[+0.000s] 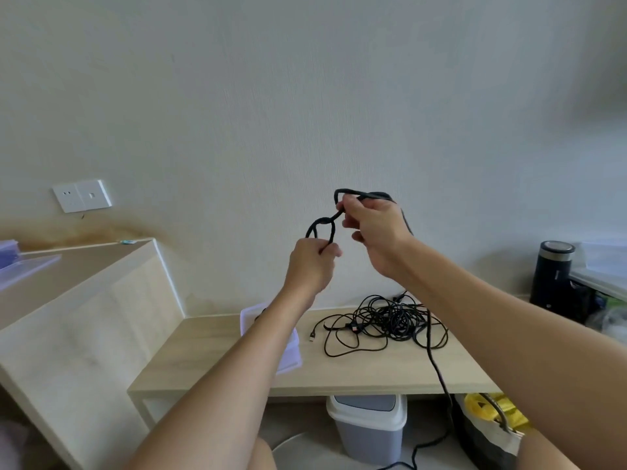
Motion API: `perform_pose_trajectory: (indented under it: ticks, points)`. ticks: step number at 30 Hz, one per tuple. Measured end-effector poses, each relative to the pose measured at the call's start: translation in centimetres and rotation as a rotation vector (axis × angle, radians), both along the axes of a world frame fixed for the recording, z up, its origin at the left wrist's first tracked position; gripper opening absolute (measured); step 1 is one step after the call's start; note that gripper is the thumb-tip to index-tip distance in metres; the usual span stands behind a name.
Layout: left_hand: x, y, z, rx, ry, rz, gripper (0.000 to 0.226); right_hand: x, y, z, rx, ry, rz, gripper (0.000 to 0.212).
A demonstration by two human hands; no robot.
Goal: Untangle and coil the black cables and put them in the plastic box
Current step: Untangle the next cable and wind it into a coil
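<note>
Left hand (pixel 310 262), right hand (pixel 373 232) gripping black cable (pixel 348 191), tangle (pixel 390 320) beside plastic box (pixel 291 351)

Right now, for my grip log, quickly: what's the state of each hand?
Left hand: closed, gripping a loop of the thick black cable.
Right hand: closed, pinching the same cable higher up.

A: From where is the scene viewed?
B: From head height, through one wide-angle camera worn on the head; it is faced forward and slightly down, toward a pale wall (pixel 305 96) and a low wooden table (pixel 210 347).
A: How near is the work kept?
B: Close: the left hand (pixel 312 266) and right hand (pixel 376 235) are held mid-frame, forearms entering from the lower edge.
</note>
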State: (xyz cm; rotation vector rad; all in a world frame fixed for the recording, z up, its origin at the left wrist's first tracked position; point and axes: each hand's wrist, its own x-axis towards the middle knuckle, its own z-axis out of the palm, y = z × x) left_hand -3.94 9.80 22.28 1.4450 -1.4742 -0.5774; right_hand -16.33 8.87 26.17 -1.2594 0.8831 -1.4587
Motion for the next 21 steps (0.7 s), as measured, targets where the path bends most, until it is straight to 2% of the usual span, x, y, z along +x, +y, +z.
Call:
perform_pose_trajectory:
  ticks: [2,4,6,9,12,14,18,21]
  points:
    - [0.4,-0.6,-0.7,-0.048,-0.043,0.068,0.025,-0.1,0.3,0.0,-0.012,-0.006,0.016,0.018]
    - [0.9,-1.1,-1.3,-0.091,-0.166,0.152,0.032,0.2,0.7,0.1,-0.014,-0.058,0.005,0.017]
    - [2.4,-1.7,-2.6,-0.076,-0.262,0.256,0.031,-0.1,0.6,1.3,-0.009,-0.242,-0.042,0.017]
    - [4.9,-1.2,-4.8,0.041,-0.148,0.334,0.025,-2.5,-0.4,3.9,0.111,-0.478,-0.119,0.010]
    - [4.0,-0.2,-3.5,0.140,0.099,0.139,0.023,-3.6,-1.3,3.1,0.250,-0.560,-0.060,0.009]
    - [2.6,-0.1,-1.4,0.183,0.166,-0.051,0.015,-3.3,-1.6,1.9,0.323,-0.575,-0.022,0.011]
    - [2.0,0.5,1.5,0.261,0.035,-0.371,0.015,-4.0,-2.0,1.1,0.385,-0.543,-0.034,0.026]
    - [1.8,1.4,2.7,0.355,0.001,-0.543,0.019,-4.7,-2.0,0.8,0.406,-0.486,-0.061,0.026]
